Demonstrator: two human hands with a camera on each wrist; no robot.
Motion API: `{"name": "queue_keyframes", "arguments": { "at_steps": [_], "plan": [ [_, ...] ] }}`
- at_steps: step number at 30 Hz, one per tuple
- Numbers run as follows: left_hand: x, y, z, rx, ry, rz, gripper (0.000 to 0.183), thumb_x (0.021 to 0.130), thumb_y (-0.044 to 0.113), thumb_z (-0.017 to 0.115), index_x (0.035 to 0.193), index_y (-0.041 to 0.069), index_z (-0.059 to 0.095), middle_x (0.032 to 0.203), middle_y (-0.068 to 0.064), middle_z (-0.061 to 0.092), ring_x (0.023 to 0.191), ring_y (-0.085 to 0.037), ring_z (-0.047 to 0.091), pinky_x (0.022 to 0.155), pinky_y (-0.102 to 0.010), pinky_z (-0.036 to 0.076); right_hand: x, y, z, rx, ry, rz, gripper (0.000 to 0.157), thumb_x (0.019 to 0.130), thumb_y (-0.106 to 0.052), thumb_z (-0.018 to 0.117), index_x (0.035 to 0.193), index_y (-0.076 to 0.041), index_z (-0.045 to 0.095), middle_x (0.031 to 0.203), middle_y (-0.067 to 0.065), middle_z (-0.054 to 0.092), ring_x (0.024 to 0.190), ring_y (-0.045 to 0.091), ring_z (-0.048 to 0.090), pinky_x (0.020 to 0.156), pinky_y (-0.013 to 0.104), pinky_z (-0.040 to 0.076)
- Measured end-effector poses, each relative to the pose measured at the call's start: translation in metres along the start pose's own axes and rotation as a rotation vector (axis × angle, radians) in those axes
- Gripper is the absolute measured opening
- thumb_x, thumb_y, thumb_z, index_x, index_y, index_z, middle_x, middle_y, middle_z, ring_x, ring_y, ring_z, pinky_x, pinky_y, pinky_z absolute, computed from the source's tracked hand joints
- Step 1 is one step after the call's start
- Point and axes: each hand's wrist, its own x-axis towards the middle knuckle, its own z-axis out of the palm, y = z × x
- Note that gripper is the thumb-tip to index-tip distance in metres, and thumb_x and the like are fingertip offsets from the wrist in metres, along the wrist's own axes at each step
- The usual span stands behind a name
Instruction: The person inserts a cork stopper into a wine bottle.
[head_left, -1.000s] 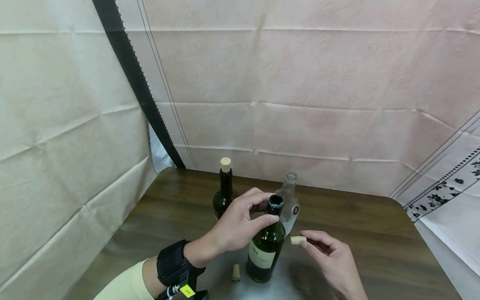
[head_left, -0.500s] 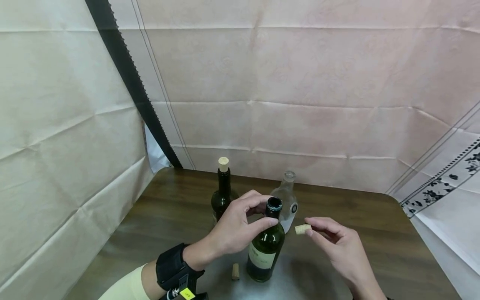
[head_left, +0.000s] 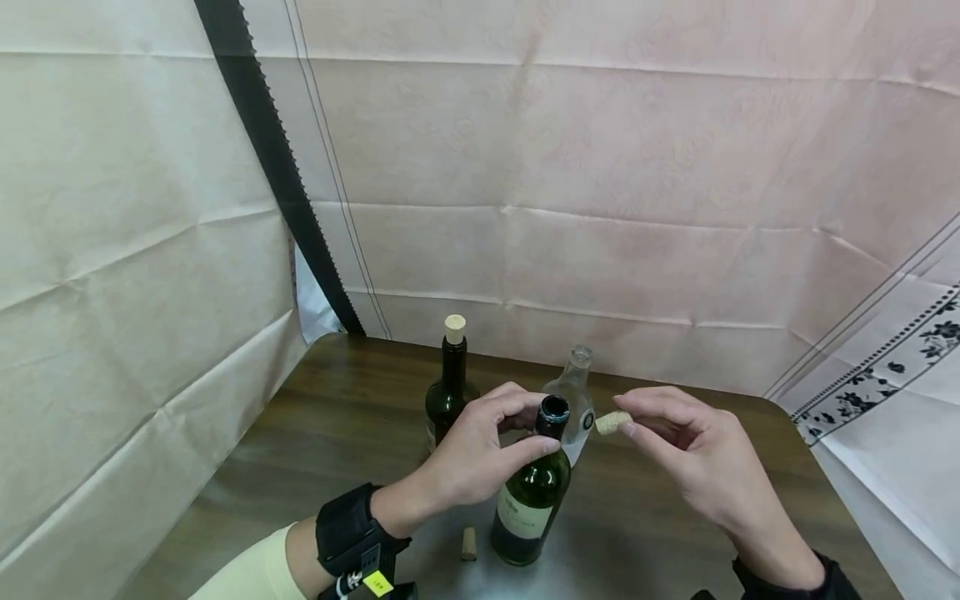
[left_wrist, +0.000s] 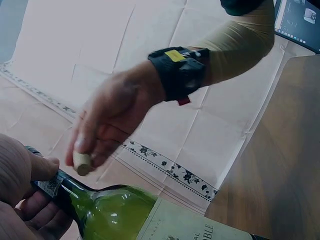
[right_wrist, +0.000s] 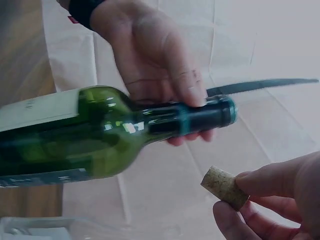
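A green wine bottle [head_left: 534, 483] with a pale label stands upright on the table, its mouth uncorked. My left hand [head_left: 480, 446] grips it round the neck, thumb on the near side and fingers behind. In the right wrist view the bottle neck [right_wrist: 200, 119] shows within the fingers. My right hand [head_left: 693, 446] pinches a cork [head_left: 613, 422] between thumb and fingertips, to the right of the bottle mouth and apart from it. The same cork [right_wrist: 225, 187] appears tilted in the right wrist view. A second cork [head_left: 468, 543] stands on the table left of the bottle's base.
Behind my left hand stands a dark bottle [head_left: 450, 392] with a cork [head_left: 454, 328] in its mouth. A clear glass bottle [head_left: 573, 387] with an open top is behind the green one. Pale cloth [head_left: 600, 183] hangs round the brown table [head_left: 360, 392].
My right hand has risen and shifted slightly right with the cork, which has tilted. My left hand keeps its grip on the bottle neck, nearly still.
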Motion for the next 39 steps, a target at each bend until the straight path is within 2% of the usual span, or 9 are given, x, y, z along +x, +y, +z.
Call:
{"name": "queue_keyframes", "arguments": {
  "at_steps": [7,12,17,22,30,36,39],
  "plan": [
    [0.0,-0.004,0.0,0.016,-0.006,0.035,0.036,0.09,0.027,0.072,0.124,0.019,0.065,0.112,0.007,0.057,0.1,-0.005,0.063,0.096,-0.026,0.05,0.016,-0.025,-0.007,-0.149,-0.018,-0.122,0.029,0.084,-0.006,0.076,0.109,-0.022,0.073,0.109,-0.007,0.068,0.09,0.002,0.068,0.072,0.016,0.055],
    [-0.001,-0.006,0.0,0.026,0.0,0.058,0.035,0.09,0.027,0.071,0.124,0.019,0.064,0.111,0.007,0.058,0.1,-0.004,0.063,0.095,-0.025,0.051,0.026,-0.042,-0.007,-0.141,-0.052,-0.19,0.032,0.084,-0.004,0.075,0.111,-0.021,0.073,0.11,-0.005,0.067,0.091,0.004,0.068,0.073,0.016,0.055],
    [-0.001,-0.007,-0.001,0.025,-0.003,0.07,0.035,0.09,0.027,0.071,0.124,0.019,0.064,0.111,0.007,0.058,0.099,-0.004,0.063,0.094,-0.025,0.051,0.036,-0.057,-0.006,-0.137,-0.104,-0.214,0.034,0.084,-0.004,0.075,0.113,-0.021,0.073,0.114,-0.005,0.067,0.095,0.006,0.068,0.078,0.017,0.055],
    [-0.001,-0.007,-0.001,0.015,-0.011,0.062,0.036,0.09,0.027,0.071,0.125,0.02,0.064,0.11,0.007,0.057,0.1,-0.005,0.063,0.093,-0.031,0.052,0.045,-0.07,-0.003,-0.166,-0.166,-0.253,0.033,0.085,-0.007,0.075,0.113,-0.024,0.072,0.115,-0.009,0.067,0.097,0.006,0.067,0.078,0.017,0.054],
    [0.0,-0.005,-0.002,0.007,-0.028,0.032,0.036,0.09,0.028,0.071,0.125,0.023,0.063,0.108,0.009,0.058,0.1,-0.006,0.062,0.093,-0.034,0.053,0.052,-0.079,0.002,-0.256,-0.226,-0.347,0.035,0.084,-0.001,0.073,0.113,-0.022,0.073,0.11,-0.013,0.067,0.095,0.005,0.065,0.076,0.016,0.052],
    [0.0,-0.005,-0.004,0.026,-0.031,0.044,0.036,0.091,0.027,0.07,0.126,0.021,0.063,0.109,0.01,0.057,0.1,-0.005,0.062,0.092,-0.025,0.051,0.056,-0.082,0.005,-0.311,-0.238,-0.427,0.036,0.081,0.002,0.075,0.11,-0.019,0.074,0.107,-0.012,0.067,0.092,0.004,0.065,0.075,0.016,0.051],
    [0.0,-0.005,-0.005,0.034,-0.032,0.047,0.037,0.091,0.028,0.07,0.127,0.022,0.063,0.11,0.01,0.057,0.101,-0.005,0.061,0.092,-0.025,0.051,0.059,-0.085,0.006,-0.331,-0.235,-0.495,0.035,0.078,0.003,0.076,0.108,-0.017,0.075,0.105,-0.01,0.068,0.09,0.004,0.065,0.075,0.013,0.049]
  ]
}}
